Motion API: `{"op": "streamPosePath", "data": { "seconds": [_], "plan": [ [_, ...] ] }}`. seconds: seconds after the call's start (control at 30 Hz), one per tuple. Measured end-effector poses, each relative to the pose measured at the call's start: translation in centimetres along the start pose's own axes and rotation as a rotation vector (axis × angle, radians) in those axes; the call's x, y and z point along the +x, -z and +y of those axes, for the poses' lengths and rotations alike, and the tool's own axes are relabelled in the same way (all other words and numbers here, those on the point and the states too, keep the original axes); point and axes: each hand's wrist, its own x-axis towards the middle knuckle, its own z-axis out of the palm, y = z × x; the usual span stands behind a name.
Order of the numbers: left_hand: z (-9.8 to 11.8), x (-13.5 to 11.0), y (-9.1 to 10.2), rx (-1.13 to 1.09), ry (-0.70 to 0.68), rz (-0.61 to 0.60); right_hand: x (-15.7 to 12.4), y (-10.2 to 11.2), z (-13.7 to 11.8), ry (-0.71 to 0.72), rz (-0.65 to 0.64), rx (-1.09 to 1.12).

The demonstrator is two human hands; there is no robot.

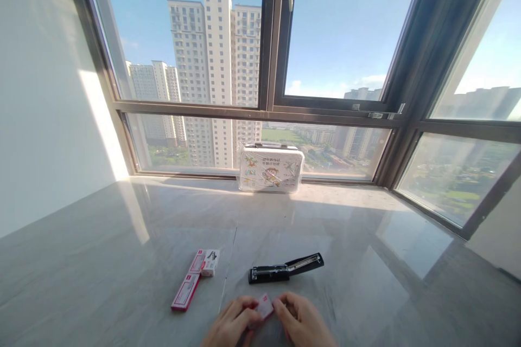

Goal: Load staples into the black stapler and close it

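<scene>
Near the bottom edge, my left hand [236, 321] grips a small pink-and-white box [265, 307], thumb and fingers closed on its left side. My right hand [303, 321] is at the box's right end, its thumb and forefinger pinched together there. Just beyond both hands lies a black stapler [269, 274], its top swung open to the right so the metal staple channel shows. To the left are two flat pink-and-white boxes [186, 293] laid end to end. A small white box with a black stapler-like picture [210, 263] touches the far one.
A white case with cartoon prints [271, 169], wrapped in clear plastic, stands upright against the window. The grey marble-look surface [122, 260] runs back to the dark window frame [195, 111]. A white wall [36, 92] borders it on the left. Sunlight falls in patches.
</scene>
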Motion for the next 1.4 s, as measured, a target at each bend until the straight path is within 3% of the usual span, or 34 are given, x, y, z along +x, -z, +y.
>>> {"op": "streamPosePath", "data": {
  "seconds": [0.13, 0.27, 0.53, 0.6, 0.73, 0.9, 1.03, 1.2, 1.3, 1.4],
  "plan": [
    [2.2, 2.7, 0.1, -0.231, 0.009, -0.059, 1.5, -0.3, 0.7, -0.022, 0.099, 0.05],
    [1.7, 3.2, -0.2, -0.341, 0.063, -0.04, 1.7, 0.5, 2.1, -0.022, 0.019, 0.108],
    [1.1, 2.8, -0.2, -0.442, 0.069, 0.058, 1.1, 4.3, 4.1, -0.121, 0.06, 0.041],
    [1.2, 2.8, -0.2, -0.45, 0.074, 0.072, 0.8, 4.9, 3.1, -0.084, 0.095, -0.041],
    [1.2, 2.8, -0.3, -0.465, 0.09, 0.071, 1.0, 5.2, -1.5, 0.042, 0.188, -0.364],
    [0.7, 2.4, -1.1, -0.474, 0.177, 0.066, 2.2, 5.5, -4.7, -0.015, 0.165, -0.621],
    [0.2, 2.2, -1.8, -0.496, 0.188, 0.068, 2.2, 5.0, -5.3, -0.006, 0.14, -0.641],
    [-0.1, 2.3, -1.9, -0.494, 0.148, 0.048, 1.7, 2.2, -6.5, 0.247, -0.038, -0.514],
    [-0.2, 2.3, -1.4, -0.383, 0.185, 0.076, 2.0, 1.2, -6.7, 0.268, -0.066, -0.524],
    [-0.4, 2.1, -1.0, -0.293, 0.225, 0.112, 2.4, 1.6, -6.4, 0.265, -0.054, -0.572]
  ]
}}
